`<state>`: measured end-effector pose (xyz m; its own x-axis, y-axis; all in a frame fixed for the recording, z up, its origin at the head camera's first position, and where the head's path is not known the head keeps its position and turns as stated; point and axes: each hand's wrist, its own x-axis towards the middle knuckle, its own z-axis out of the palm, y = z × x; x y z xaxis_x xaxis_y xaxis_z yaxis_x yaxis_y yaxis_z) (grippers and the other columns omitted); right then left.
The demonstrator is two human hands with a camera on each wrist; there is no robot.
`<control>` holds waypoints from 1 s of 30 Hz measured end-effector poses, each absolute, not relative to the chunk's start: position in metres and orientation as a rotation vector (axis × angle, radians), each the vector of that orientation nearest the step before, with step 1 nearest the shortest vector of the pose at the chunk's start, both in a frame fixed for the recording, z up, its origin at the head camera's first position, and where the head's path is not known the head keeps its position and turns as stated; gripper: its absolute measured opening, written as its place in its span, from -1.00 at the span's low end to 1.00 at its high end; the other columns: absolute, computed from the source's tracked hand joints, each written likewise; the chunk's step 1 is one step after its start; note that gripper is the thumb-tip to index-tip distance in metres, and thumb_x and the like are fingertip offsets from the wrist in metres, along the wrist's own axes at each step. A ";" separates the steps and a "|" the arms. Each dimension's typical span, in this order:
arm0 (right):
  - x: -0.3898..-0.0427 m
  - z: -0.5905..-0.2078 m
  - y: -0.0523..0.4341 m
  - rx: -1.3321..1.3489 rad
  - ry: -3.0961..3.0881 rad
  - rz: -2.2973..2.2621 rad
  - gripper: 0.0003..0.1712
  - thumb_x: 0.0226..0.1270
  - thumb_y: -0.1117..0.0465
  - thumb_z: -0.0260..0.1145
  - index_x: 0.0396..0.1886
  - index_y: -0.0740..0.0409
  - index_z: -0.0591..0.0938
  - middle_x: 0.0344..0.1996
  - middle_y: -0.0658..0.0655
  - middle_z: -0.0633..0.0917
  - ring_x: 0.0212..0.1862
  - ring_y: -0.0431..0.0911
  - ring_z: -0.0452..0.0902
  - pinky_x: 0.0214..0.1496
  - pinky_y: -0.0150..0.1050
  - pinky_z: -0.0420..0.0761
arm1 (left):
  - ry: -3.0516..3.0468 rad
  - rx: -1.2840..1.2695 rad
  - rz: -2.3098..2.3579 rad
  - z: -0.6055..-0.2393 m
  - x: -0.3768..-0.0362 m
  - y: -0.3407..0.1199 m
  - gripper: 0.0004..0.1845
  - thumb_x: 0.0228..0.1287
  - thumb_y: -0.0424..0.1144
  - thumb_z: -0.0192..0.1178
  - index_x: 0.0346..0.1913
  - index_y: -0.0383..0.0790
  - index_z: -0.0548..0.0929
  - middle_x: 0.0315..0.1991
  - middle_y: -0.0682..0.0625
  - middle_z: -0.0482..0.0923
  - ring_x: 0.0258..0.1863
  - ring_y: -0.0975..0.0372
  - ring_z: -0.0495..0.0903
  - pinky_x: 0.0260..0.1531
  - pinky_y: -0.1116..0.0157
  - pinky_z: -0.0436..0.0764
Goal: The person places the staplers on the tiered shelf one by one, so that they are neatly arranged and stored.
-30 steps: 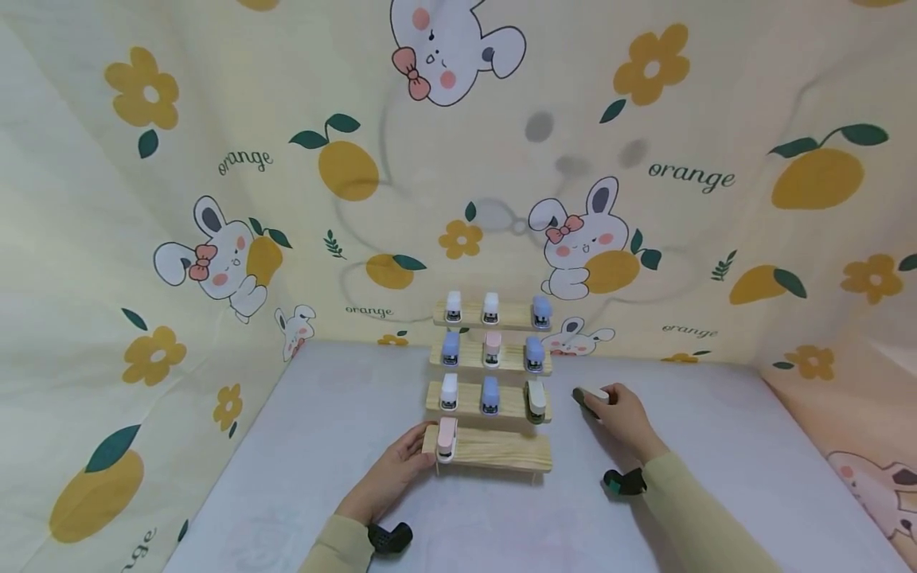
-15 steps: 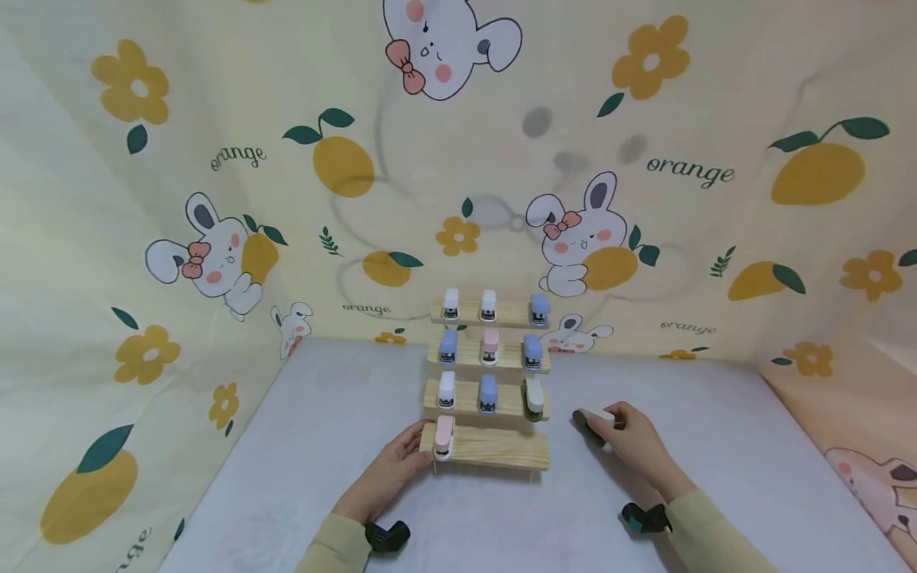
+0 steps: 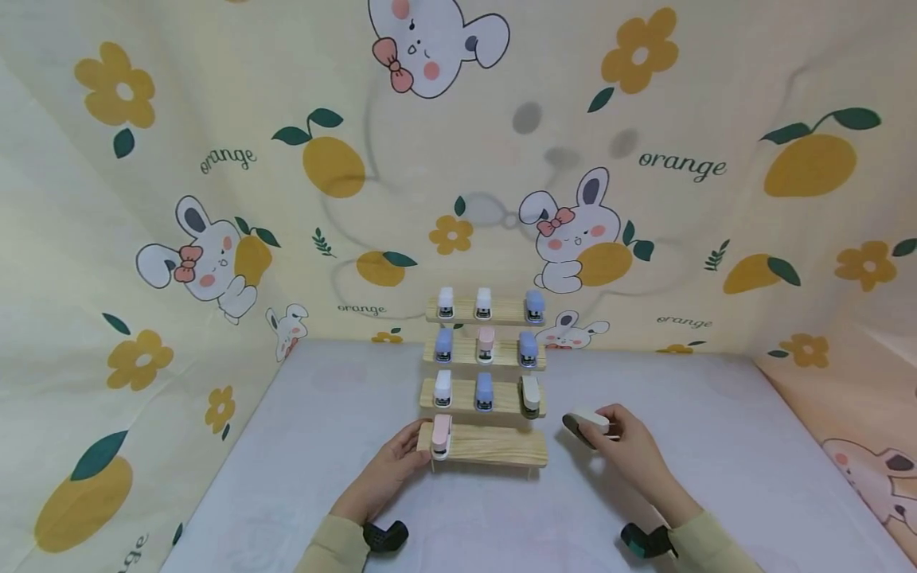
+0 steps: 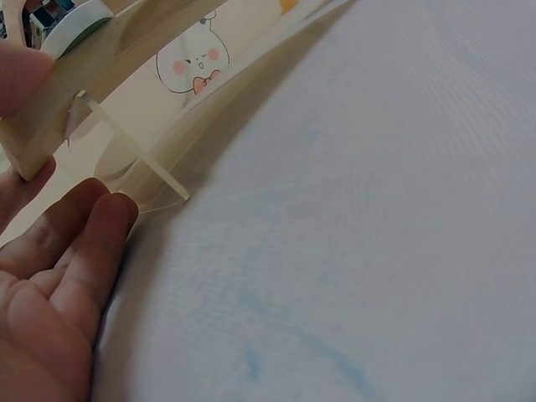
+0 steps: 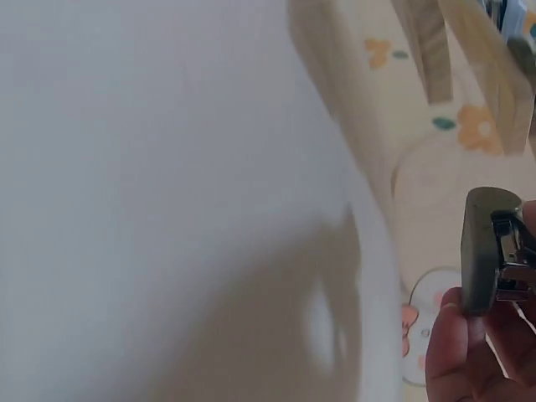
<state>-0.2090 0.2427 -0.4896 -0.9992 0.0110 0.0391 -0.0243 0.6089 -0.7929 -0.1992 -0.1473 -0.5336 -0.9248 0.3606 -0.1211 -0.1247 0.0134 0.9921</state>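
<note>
In the head view a wooden tiered stand [image 3: 494,447] has small staplers on its shelves. My left hand [image 3: 390,469] grips the left end of its lowest shelf, beside a pink stapler [image 3: 441,436]. In the left wrist view the thumb [image 4: 21,79] lies on the shelf's edge, with a finger beneath. To the right of the stand, my right hand [image 3: 630,446] pinches a stapler with a white top and grey-green base [image 3: 586,426], above the table. The right wrist view shows that base [image 5: 481,251] and metal parts; the fingers hide some of it.
Upper shelves carry white staplers [image 3: 446,302], blue staplers [image 3: 484,391], another pink stapler [image 3: 485,344] and a white-and-green stapler [image 3: 529,395]. A patterned cloth [image 3: 401,223] hangs behind the white table [image 3: 315,406] and along its sides.
My right hand has raised its stapler slightly and brought it a little nearer to me. The left hand keeps its grip on the stand. The head view has shifted slightly.
</note>
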 end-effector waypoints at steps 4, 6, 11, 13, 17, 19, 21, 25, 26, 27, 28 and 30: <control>-0.200 -0.485 0.234 0.027 -2.745 1.430 -0.45 0.06 -0.22 0.24 -0.15 0.09 0.46 -0.18 0.15 0.57 -0.22 -0.06 0.53 -0.27 -0.27 0.56 | 1.950 0.257 1.984 -0.533 -0.199 -0.148 -0.34 0.20 -0.15 0.12 0.34 -0.01 0.12 0.31 -0.06 0.11 0.26 0.17 0.14 0.23 0.21 0.17; -0.198 -0.484 0.230 0.032 -2.732 1.447 -0.47 0.06 -0.21 0.26 -0.16 0.09 0.47 -0.21 0.14 0.58 -0.24 -0.08 0.53 -0.27 -0.29 0.56 | 1.957 0.255 1.981 -0.533 -0.198 -0.147 -0.34 0.20 -0.15 0.13 0.34 -0.02 0.12 0.31 -0.07 0.11 0.26 0.17 0.13 0.23 0.20 0.16; -0.192 -0.485 0.221 0.059 -2.725 1.442 -0.50 0.04 -0.19 0.28 -0.20 0.09 0.48 -0.27 0.11 0.59 -0.30 -0.12 0.53 -0.32 -0.33 0.56 | 1.968 0.236 1.969 -0.533 -0.198 -0.147 -0.34 0.19 -0.13 0.13 0.33 -0.02 0.13 0.31 -0.07 0.10 0.26 0.17 0.13 0.23 0.18 0.16; -0.190 -0.486 0.218 0.058 -2.737 1.433 -0.50 0.03 -0.20 0.28 -0.21 0.07 0.49 -0.31 0.09 0.58 -0.33 -0.13 0.53 -0.34 -0.33 0.56 | 1.972 0.237 1.968 -0.534 -0.198 -0.147 -0.34 0.20 -0.12 0.13 0.34 -0.02 0.12 0.32 -0.08 0.10 0.27 0.16 0.13 0.23 0.17 0.16; -0.187 -0.488 0.214 0.050 -2.754 1.434 -0.50 0.00 -0.23 0.29 -0.23 0.01 0.49 -0.36 0.05 0.57 -0.37 -0.14 0.53 -0.38 -0.32 0.55 | 1.985 0.237 1.966 -0.534 -0.199 -0.147 -0.33 0.20 -0.12 0.13 0.34 -0.02 0.12 0.32 -0.08 0.09 0.27 0.15 0.12 0.24 0.16 0.14; -0.185 -0.488 0.213 0.050 -2.747 1.439 -0.51 -0.01 -0.24 0.29 -0.25 -0.01 0.49 -0.38 0.03 0.57 -0.38 -0.13 0.53 -0.40 -0.32 0.54 | 1.990 0.234 1.966 -0.534 -0.199 -0.147 -0.33 0.19 -0.12 0.13 0.34 -0.02 0.12 0.32 -0.08 0.09 0.27 0.16 0.11 0.24 0.16 0.14; -0.183 -0.488 0.211 0.064 -2.732 1.446 -0.54 -0.01 -0.22 0.30 -0.26 -0.02 0.49 -0.39 0.03 0.58 -0.38 -0.12 0.53 -0.42 -0.31 0.54 | 1.988 0.237 1.966 -0.535 -0.199 -0.147 -0.33 0.19 -0.12 0.13 0.34 -0.02 0.12 0.32 -0.08 0.08 0.28 0.16 0.11 0.24 0.15 0.14; -0.178 -0.486 0.205 0.120 -2.689 1.432 -0.60 0.00 -0.18 0.32 -0.28 -0.05 0.50 -0.43 -0.02 0.59 -0.40 -0.15 0.52 -0.42 -0.32 0.52 | 1.981 0.238 1.970 -0.535 -0.198 -0.147 -0.33 0.18 -0.14 0.14 0.33 -0.02 0.12 0.32 -0.08 0.09 0.27 0.17 0.11 0.24 0.16 0.15; -0.176 -0.486 0.203 0.139 -2.683 1.418 -0.61 0.00 -0.18 0.32 -0.28 -0.07 0.51 -0.45 -0.04 0.58 -0.41 -0.17 0.51 -0.43 -0.33 0.51 | 1.980 0.246 1.972 -0.535 -0.198 -0.147 -0.33 0.19 -0.14 0.14 0.34 -0.03 0.12 0.32 -0.09 0.09 0.27 0.16 0.11 0.24 0.16 0.15; -0.175 -0.485 0.200 0.164 -2.675 1.401 -0.62 0.01 -0.17 0.32 -0.28 -0.08 0.51 -0.47 -0.06 0.57 -0.41 -0.18 0.50 -0.45 -0.34 0.50 | 1.979 0.244 1.972 -0.535 -0.198 -0.147 -0.32 0.18 -0.14 0.15 0.33 -0.02 0.12 0.32 -0.08 0.09 0.27 0.16 0.11 0.23 0.17 0.15; -0.174 -0.484 0.197 0.189 -2.670 1.382 -0.63 0.01 -0.17 0.31 -0.27 -0.10 0.51 -0.49 -0.07 0.56 -0.42 -0.20 0.48 -0.46 -0.35 0.49 | 1.979 0.244 1.973 -0.535 -0.198 -0.146 -0.32 0.18 -0.13 0.15 0.33 -0.02 0.13 0.32 -0.08 0.09 0.27 0.17 0.11 0.23 0.17 0.16; -0.171 -0.483 0.191 0.237 -2.662 1.343 -0.65 0.03 -0.17 0.30 -0.26 -0.13 0.50 -0.52 -0.09 0.52 -0.43 -0.20 0.45 -0.50 -0.36 0.45 | 1.977 0.244 1.975 -0.535 -0.198 -0.146 -0.31 0.17 -0.13 0.15 0.34 -0.03 0.12 0.32 -0.08 0.08 0.27 0.16 0.11 0.23 0.17 0.16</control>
<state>-0.1714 0.1913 -0.4834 -0.9761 -0.0726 0.2047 -0.2078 0.5866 -0.7828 -0.1978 -0.1463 -0.5352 -0.9292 0.3515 -0.1138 -0.1134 0.0218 0.9933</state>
